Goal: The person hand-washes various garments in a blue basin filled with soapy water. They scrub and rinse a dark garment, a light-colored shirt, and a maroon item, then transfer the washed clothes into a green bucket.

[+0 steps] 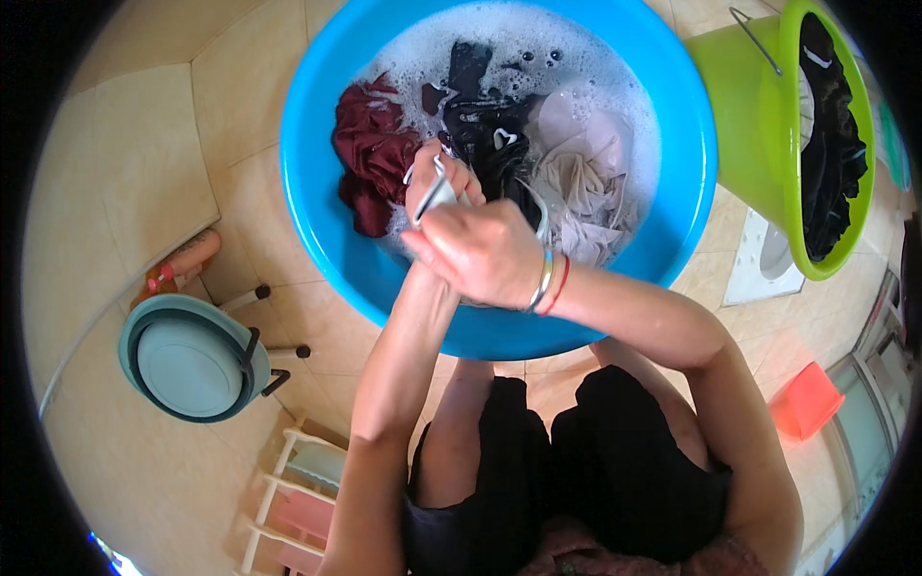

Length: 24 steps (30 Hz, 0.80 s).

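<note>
Both hands are closed and pressed together over the near half of a large blue basin (309, 216) of suds. My left hand (444, 180) grips a small white cloth with a dark edge (437, 199). Lower and to the right, my right hand (488, 252) is wrapped over the same cloth, its wrist wearing a metal bangle and a red cord. The fingers hide most of the cloth. In the foamy water lie a dark red garment (370, 144) at left, black clothing (480, 125) in the middle and a light grey garment (581, 182) at right.
A lime green bucket (744, 125) with black clothing (828, 168) leans at the upper right, by a white floor fixture (744, 274). A folding basin (187, 370) and bottles (182, 264) stand left, a slatted rack (279, 490) lower left, a red-orange container (807, 401) right.
</note>
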Tool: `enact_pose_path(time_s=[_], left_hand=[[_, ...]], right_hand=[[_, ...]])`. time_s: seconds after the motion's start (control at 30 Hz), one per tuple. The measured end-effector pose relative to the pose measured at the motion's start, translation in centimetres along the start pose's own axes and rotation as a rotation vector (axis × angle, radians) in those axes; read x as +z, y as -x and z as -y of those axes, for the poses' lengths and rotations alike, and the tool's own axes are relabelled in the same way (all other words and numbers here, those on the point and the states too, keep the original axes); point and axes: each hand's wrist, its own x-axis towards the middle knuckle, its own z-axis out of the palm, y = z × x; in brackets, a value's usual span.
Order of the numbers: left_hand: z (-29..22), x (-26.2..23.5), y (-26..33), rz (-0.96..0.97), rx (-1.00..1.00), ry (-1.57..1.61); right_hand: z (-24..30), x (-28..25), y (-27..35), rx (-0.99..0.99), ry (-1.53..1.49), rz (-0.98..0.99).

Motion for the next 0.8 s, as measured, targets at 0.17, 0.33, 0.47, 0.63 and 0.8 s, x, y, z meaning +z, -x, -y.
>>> enact_pose_path(time_s=[0.17,0.33,0.47,0.63,0.8], left_hand=[[-0.1,7.5,2.7,-0.575,-0.059,-0.42],[-1.6,5.9,3.5,-0.053,0.239,-0.939],[-2.4,6.7,3.9,-0.138,0.113,-1.259],[-5.0,14.2,7.3,-0.236,0.18,-0.795],[-10.7,17.1,9.3,-0.114,0.389,-0.497]], right_hand=[[-9.6,0.3,-0.7,0.395,0.092,-0.024],[-6.6,-4.1,-2.2,0.551,-1.056,-0.017],[-6.5,-4.9,-1.6,0.485,-1.06,0.1],[-11.4,-2.6,-0.3,0.342,-0.477,0.173],[-12.1,-1.8,0.1,0.543,-0.622,0.151]])
